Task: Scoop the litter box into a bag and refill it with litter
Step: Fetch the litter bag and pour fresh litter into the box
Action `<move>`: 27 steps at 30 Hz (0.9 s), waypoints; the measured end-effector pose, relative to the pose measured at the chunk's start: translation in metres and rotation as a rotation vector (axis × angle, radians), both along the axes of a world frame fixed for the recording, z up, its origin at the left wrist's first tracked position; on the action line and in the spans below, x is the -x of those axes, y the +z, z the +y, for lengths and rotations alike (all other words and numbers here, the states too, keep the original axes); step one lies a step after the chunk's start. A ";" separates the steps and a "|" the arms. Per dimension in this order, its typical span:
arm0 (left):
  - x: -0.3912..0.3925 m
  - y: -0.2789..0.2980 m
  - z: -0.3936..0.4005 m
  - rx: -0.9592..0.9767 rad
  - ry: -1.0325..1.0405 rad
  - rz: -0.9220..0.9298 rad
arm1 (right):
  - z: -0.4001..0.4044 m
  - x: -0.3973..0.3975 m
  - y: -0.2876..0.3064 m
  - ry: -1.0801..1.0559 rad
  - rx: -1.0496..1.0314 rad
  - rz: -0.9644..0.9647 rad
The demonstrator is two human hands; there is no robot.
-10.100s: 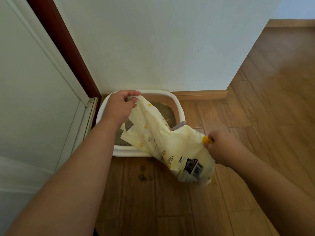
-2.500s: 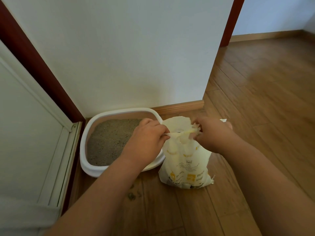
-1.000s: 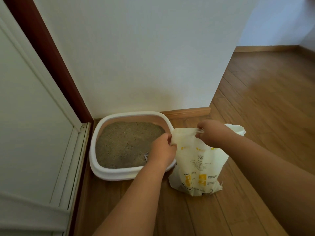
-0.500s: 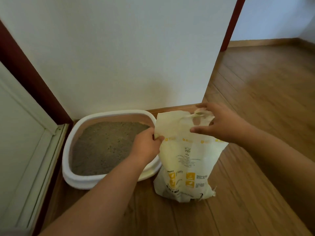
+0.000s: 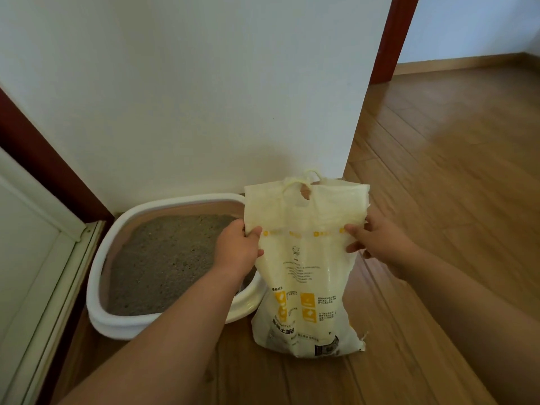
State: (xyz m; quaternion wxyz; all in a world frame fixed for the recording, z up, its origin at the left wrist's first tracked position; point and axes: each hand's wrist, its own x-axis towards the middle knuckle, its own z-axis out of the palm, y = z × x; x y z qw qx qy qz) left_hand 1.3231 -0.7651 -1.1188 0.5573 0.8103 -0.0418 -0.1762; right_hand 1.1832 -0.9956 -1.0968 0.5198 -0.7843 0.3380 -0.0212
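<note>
The litter bag (image 5: 305, 276) stands upright on the wooden floor (image 5: 438, 176), just right of the litter box (image 5: 108, 317) and touching its rim. The left hand (image 5: 236, 249) pinches the bag's left edge below the flattened top, thumb on the front. The right hand (image 5: 377, 239) pinches the right edge at the same height. The top flap with its cut-out handle (image 5: 304, 182) stands up above both hands. The box holds grey litter (image 5: 166, 258) and sits against the white wall (image 5: 204, 83).

white wall (image 5: 204, 83) | wood floor (image 5: 453, 171) | dark-red door frame (image 5: 391, 39)
</note>
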 end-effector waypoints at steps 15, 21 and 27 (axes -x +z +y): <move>0.014 0.021 -0.019 0.058 -0.004 -0.134 | -0.028 -0.008 0.029 -0.089 0.148 -0.113; 0.000 0.029 -0.036 0.159 0.079 -0.093 | -0.038 -0.024 0.043 -0.118 0.228 -0.221; -0.037 0.041 -0.064 0.165 0.117 -0.104 | -0.054 -0.066 0.044 -0.173 0.192 -0.330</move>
